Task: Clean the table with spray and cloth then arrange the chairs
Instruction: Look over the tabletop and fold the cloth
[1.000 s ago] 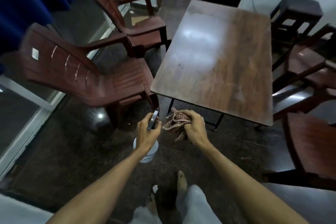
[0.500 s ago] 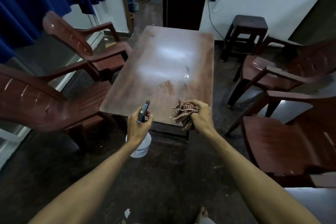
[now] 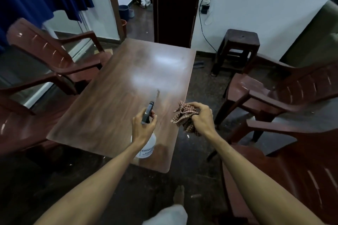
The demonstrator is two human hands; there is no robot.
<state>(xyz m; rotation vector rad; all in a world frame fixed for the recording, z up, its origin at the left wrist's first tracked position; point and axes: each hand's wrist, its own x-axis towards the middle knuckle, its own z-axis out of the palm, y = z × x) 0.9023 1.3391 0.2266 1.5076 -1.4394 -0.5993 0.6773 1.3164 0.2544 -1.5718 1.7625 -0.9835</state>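
Observation:
A brown wooden table (image 3: 113, 107) stands in front of me, its top glossy with light glare. My left hand (image 3: 143, 127) grips a spray bottle (image 3: 147, 147) with a white body and dark trigger head, held over the table's near right part, nozzle pointing away from me. My right hand (image 3: 202, 118) is closed on a bunched checked cloth (image 3: 183, 116) above the table's right edge. Two brown plastic chairs (image 3: 60, 65) stand left of the table and two more chairs (image 3: 285, 93) stand to its right.
A dark stool (image 3: 237, 49) stands by the white wall at the back right, under a hanging cable. An open doorway lies beyond the table's far end. Blue curtains hang at the upper left. My bare foot (image 3: 179, 195) is on the dark floor.
I have stepped closer to the table's near end and the view has lifted. Both hands, still holding bottle and cloth, have moved forward from below the table edge to above its top.

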